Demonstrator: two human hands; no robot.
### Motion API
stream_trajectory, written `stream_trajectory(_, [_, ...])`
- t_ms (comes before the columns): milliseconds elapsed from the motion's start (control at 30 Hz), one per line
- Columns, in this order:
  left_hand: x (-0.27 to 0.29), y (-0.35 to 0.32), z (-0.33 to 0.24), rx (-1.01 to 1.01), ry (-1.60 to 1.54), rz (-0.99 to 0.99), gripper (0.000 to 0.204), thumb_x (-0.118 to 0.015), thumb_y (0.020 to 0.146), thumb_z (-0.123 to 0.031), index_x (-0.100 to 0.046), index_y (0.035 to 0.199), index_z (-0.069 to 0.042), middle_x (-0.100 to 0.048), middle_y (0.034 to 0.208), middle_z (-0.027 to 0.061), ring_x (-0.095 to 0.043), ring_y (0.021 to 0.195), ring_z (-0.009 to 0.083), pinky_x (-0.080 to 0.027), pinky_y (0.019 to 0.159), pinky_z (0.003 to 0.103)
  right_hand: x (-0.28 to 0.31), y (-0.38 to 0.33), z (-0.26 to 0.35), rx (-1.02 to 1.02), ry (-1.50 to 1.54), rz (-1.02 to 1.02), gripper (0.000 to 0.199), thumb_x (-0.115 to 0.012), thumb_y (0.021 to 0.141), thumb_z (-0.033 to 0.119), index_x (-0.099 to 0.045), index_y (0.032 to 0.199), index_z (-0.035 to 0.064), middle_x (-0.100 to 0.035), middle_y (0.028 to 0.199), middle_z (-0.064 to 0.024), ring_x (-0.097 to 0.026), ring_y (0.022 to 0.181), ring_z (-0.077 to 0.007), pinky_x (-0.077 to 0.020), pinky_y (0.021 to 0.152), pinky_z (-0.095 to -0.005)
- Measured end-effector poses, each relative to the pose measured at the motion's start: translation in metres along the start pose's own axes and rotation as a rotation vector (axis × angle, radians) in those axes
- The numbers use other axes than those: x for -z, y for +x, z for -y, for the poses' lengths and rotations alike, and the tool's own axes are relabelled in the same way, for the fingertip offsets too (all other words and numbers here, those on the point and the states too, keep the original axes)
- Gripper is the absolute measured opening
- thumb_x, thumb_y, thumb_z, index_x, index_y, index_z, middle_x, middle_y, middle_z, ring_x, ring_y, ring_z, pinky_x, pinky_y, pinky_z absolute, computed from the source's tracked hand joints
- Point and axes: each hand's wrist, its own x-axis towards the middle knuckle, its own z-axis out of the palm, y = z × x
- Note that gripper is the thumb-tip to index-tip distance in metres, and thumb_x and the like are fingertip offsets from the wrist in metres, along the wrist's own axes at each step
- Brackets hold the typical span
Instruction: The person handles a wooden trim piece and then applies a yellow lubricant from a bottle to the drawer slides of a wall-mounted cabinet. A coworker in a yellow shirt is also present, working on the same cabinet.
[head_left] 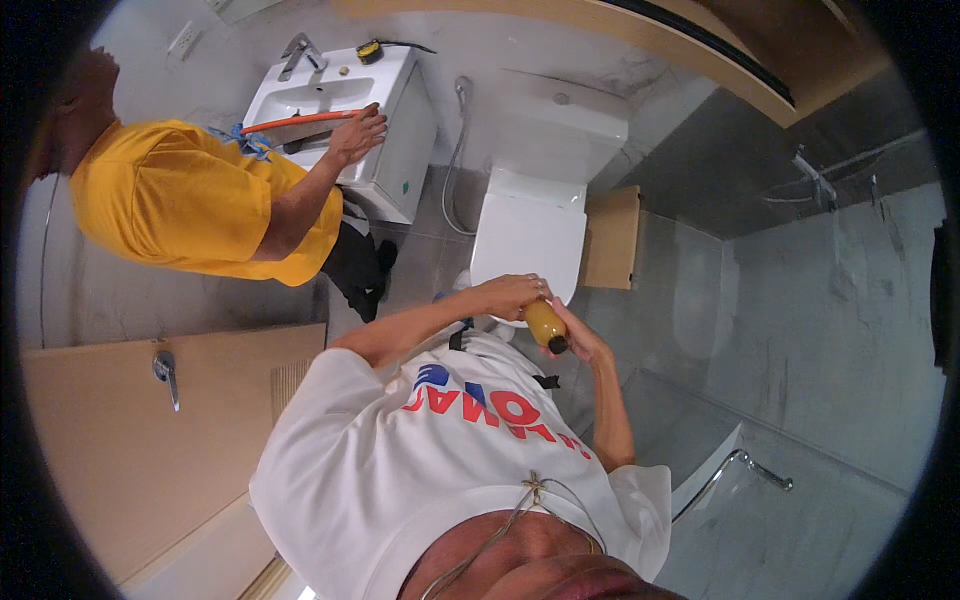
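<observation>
In front of my waist, over the front edge of the toilet seat, I hold a yellow-amber bottle with a dark cap toward me. My left hand is closed round its far end. My right hand grips its right side, with fingers partly hidden behind it. The closed white toilet lies just beyond both hands.
A co-worker in a yellow shirt stands at the white sink, holding an orange rod-like thing. A tape measure rests on the sink. A wooden board stands beside the toilet; a door is at left.
</observation>
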Motion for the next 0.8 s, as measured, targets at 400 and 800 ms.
stream_trajectory(400, [0.023, -0.001, 0.126, 0.556, -0.587, -0.606, 0.053, -0.086, 0.075, -0.03, -0.061, 0.112, -0.002, -0.068, 0.101, 0.006, -0.065, 0.095, 0.0167, -0.052, 0.085, 0.033, 0.061, 0.002, -0.131, 0.327, 0.416, -0.779, 0.02, -0.073, 0.09, 0.027, -0.063, 0.096, 0.0108, -0.063, 0.077, -0.0009, -0.064, 0.067, -0.0131, -0.0548, 0.061, -0.0293])
stream_trajectory(800, [0.199, 0.169, 0.336, 0.396, -0.364, -0.922, 0.054, -0.084, 0.077, -0.039, -0.061, 0.108, -0.001, -0.068, 0.098, 0.0087, -0.064, 0.086, 0.022, -0.051, 0.077, 0.036, -0.141, -0.016, -0.234, 0.201, 0.834, -1.478, 0.041, -0.06, 0.097, 0.044, -0.053, 0.071, 0.0131, -0.054, 0.06, -0.001, -0.053, 0.05, -0.0124, -0.0428, 0.046, -0.0275])
